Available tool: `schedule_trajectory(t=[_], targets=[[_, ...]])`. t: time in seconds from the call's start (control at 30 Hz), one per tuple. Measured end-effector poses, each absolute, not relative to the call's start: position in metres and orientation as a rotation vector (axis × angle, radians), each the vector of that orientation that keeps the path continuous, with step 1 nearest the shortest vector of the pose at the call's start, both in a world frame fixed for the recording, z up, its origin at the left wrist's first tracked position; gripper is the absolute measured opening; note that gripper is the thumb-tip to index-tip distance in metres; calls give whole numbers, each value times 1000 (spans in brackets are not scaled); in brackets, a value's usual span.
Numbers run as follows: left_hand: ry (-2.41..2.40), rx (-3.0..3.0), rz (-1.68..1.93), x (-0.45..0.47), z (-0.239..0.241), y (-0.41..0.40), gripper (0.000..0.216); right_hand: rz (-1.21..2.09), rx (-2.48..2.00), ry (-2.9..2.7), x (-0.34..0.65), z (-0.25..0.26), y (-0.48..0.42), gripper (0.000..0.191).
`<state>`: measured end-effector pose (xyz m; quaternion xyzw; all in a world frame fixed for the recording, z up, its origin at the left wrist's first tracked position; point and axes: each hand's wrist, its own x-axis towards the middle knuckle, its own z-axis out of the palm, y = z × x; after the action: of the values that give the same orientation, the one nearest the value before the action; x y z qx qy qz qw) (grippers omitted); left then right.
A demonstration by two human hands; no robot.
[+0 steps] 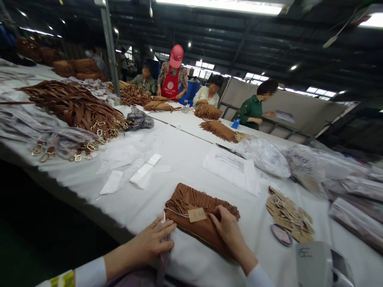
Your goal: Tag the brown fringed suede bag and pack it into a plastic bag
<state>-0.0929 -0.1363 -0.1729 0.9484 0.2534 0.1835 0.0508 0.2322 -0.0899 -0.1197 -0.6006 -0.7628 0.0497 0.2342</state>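
Lying at the near edge of the white table [185, 155], the bag [206, 235] has its fringe [191, 195] turned to the far side and a tag [196, 215] flat on top. The left hand [152, 241] has its fingers wrapped over a plastic-covered strap [162, 259] at the bag's left end. The right hand [226, 225] bends its fingertips down onto the bag, just right of the tag — whether they pinch anything, I cannot tell.

The thin cord [176, 211] runs slack from the tag towards the left end; a careless tug by either hand could snag it in the fringe or the fittings there. The strap trails off the near side, so its weight might drag the bag towards the edge if the right hand lifts. On the right, the loose tags [290, 215] lie in a heap — their cords could easily tangle when one is pulled out.
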Motion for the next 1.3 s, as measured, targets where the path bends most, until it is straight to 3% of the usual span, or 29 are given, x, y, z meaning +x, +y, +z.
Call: schedule_trajectory(t=[0.1, 0.23, 0.4, 0.57, 0.73, 0.87, 0.93, 1.1, 1.3], targets=[[785, 2818, 656, -74, -176, -136, 21, 41, -1644, -2051, 231, -129, -91, 26], [1026, 2572, 787, -42, -169, -137, 25, 68, -1584, -2038, 233, -139, -93, 28], [1180, 2590, 659, -9, -171, -143, 29, 148, -1630, -2058, 232, -140, -93, 37], [1235, 2700, 532, 6, -184, -148, 57, 175, -1585, -2055, 226, -138, -93, 36], [1079, 2798, 488, 5, -178, -144, 90, -93, -1587, -1949, 244, -136, -109, 37], [944, 2862, 615, -1, -176, -140, 45, -234, -1762, -1673, 270, -156, -134, 49], [929, 2847, 697, 4, -178, -137, 33, -166, -1834, -1599, 277, -172, -144, 57], [940, 2748, 841, 36, -183, -129, 28, -1, -1834, -1589, 277, -194, -149, 55], [722, 2626, 731, 42, -177, -124, 32, -23, -1808, -1599, 278, -195, -148, 51]])
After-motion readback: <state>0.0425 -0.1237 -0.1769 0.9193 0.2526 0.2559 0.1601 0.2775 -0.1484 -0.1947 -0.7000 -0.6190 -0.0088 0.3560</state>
